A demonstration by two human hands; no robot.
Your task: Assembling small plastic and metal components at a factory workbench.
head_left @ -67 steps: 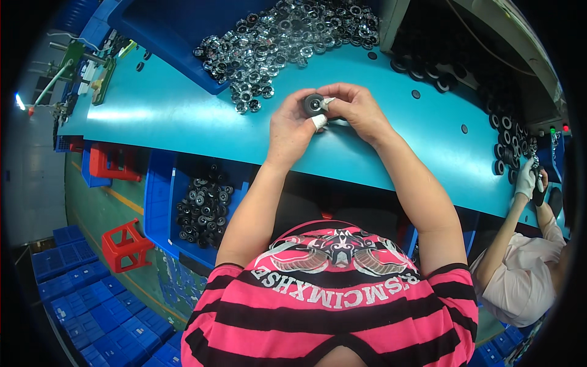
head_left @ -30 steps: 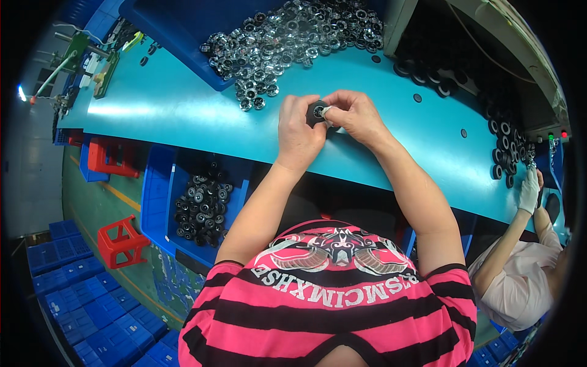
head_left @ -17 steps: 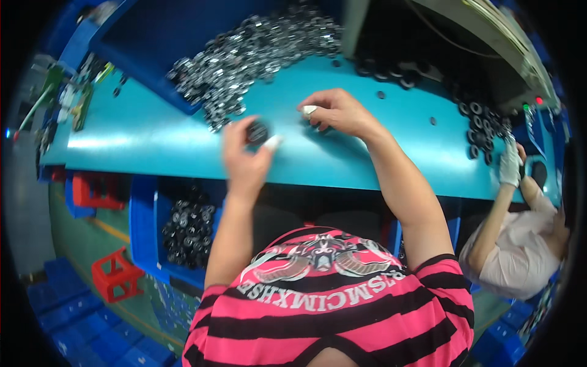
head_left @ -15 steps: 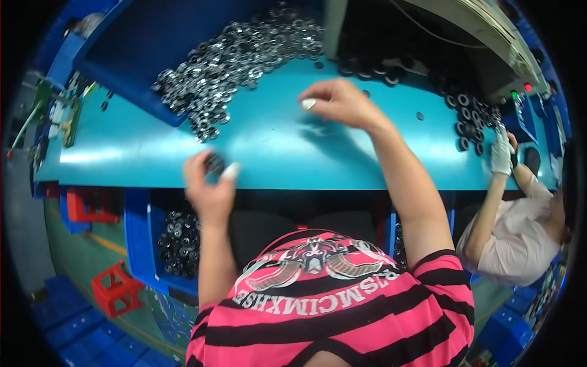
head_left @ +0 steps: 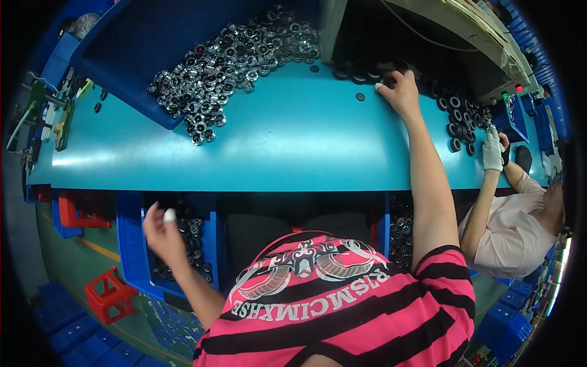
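While the bare left hand (head_left: 164,240), slightly blurred, hangs over a blue plastic bin (head_left: 213,251) of dark round wheels (head_left: 194,231) below the table's near edge, the bare right hand (head_left: 402,96) reaches across the glossy turquoise tabletop (head_left: 275,159). The left fingers are loosely parted from the white-capped thumb, in a released posture. The right fingers bend over thick black rings (head_left: 358,77) lying in front of a pale-framed machine (head_left: 331,30) with a dark opening; whether they grip one, I cannot tell. Just beside that hand, a small flat black disc (head_left: 360,96) lies on the tabletop. Shiny silver hubs (head_left: 226,67) spill from a large dark-blue tray (head_left: 122,73). At the right, a co-worker's white-gloved hand (head_left: 492,153) is near more black rings.
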